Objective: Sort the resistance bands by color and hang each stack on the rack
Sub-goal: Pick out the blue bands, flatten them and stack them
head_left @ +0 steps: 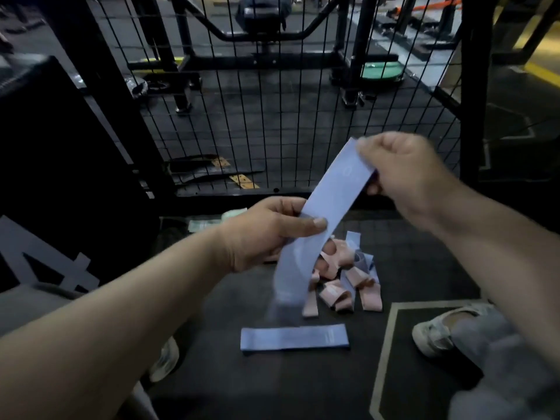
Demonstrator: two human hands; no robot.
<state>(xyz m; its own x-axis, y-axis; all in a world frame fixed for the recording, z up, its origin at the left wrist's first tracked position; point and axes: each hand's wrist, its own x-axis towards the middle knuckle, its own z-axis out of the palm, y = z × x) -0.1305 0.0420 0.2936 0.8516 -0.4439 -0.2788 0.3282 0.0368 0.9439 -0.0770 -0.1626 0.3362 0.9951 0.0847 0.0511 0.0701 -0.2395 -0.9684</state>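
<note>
I hold a blue resistance band (330, 204) stretched in the air between both hands. My left hand (266, 234) pinches its middle with thumb on top; my right hand (406, 174) grips its upper end. Its lower end hangs blurred. On the dark floor below lies a flat blue band (294, 338). Behind it sits a jumbled pile of pink bands (336, 292) with a few blue bands (362, 262) mixed in. Pale green bands (212, 221) lie on the floor behind my left hand.
A black wire mesh panel (272, 116) stands in front, with gym machines behind it. A large black box (60, 177) is at the left. My shoes (439, 331) show at the right and lower left. A taped line (388, 344) marks the floor.
</note>
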